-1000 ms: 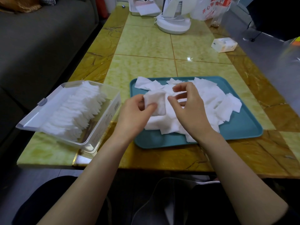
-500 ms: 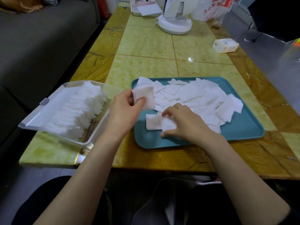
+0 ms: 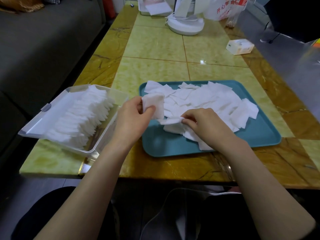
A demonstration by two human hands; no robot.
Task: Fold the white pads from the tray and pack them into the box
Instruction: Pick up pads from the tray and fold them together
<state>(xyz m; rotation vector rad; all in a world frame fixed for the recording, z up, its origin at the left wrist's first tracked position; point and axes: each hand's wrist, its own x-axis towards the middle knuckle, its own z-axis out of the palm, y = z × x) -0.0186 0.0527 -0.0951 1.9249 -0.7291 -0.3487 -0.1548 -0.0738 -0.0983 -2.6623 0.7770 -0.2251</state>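
Note:
A teal tray (image 3: 259, 134) on the table holds several loose white pads (image 3: 207, 99). My left hand (image 3: 133, 118) grips a folded white pad (image 3: 155, 103) over the tray's left edge. My right hand (image 3: 206, 125) is on the tray and pinches the edge of another flat pad (image 3: 170, 121) lifted off the pile. To the left stands a clear plastic box (image 3: 102, 142) with its lid open, holding a row of folded pads (image 3: 83, 116).
A grey sofa (image 3: 43, 45) runs along the table's left side. At the far end stand a white round appliance base (image 3: 185, 26), a white tray (image 3: 154, 9) and a plastic bag (image 3: 223, 9). A small white box (image 3: 239, 46) lies at the right.
My left hand has carried the folded pad leftward, away from the right hand. My right hand dropped onto the pile and pinched up another pad's edge.

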